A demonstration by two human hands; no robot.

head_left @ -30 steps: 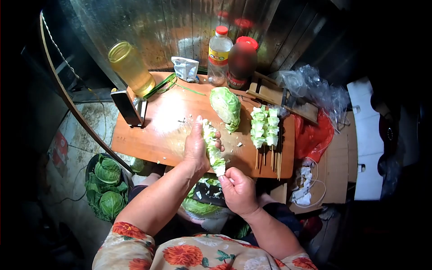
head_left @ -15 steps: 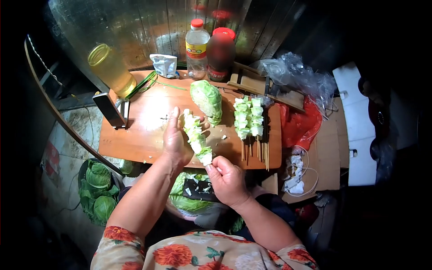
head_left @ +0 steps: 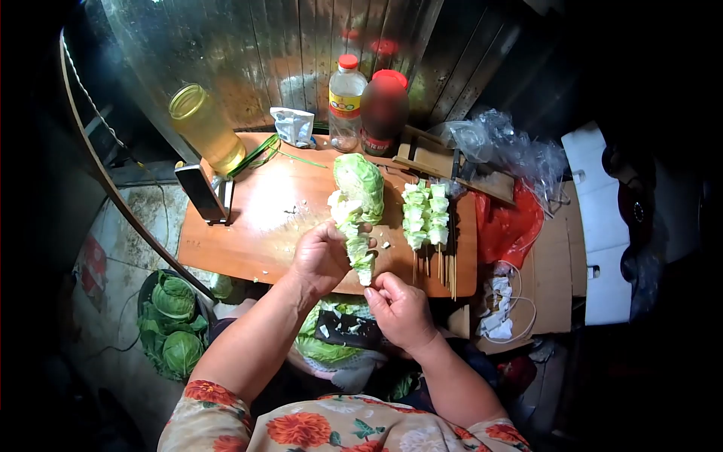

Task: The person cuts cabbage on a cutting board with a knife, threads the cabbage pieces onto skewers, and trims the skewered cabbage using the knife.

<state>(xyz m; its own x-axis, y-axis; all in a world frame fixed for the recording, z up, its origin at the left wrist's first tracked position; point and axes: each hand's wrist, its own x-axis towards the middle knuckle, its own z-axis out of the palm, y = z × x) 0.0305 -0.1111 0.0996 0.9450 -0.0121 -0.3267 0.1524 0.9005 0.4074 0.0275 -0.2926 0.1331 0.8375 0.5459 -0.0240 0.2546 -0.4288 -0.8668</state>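
Note:
A skewer of cabbage pieces [head_left: 353, 235] is held over the front edge of the wooden table [head_left: 260, 237]. My left hand [head_left: 322, 258] wraps round its middle, the fingers showing behind the leaves. At its lower end, my right hand [head_left: 398, 306] pinches the tip between thumb and forefinger. Just behind stands a cabbage head [head_left: 360, 184], partly hidden by the skewer's top. To the right, loaded cabbage skewers [head_left: 425, 215] lie side by side, with bare sticks [head_left: 452, 264] beside them. Below my hands, a dark blade or board [head_left: 346, 328] with cabbage bits rests over more cabbage [head_left: 322, 350].
At the back stand a jar of yellow liquid [head_left: 211, 134], a clear bottle [head_left: 346, 105] and a red-lidded jar [head_left: 384, 113]. A phone [head_left: 202, 193] leans at the left. Cabbages [head_left: 175, 324] fill a container on the floor; a red bag [head_left: 512, 226] lies right.
My left hand has gone from spread fingers to curling round the cabbage skewer. The skewer's top now overlaps the cabbage head. The camera view has shifted.

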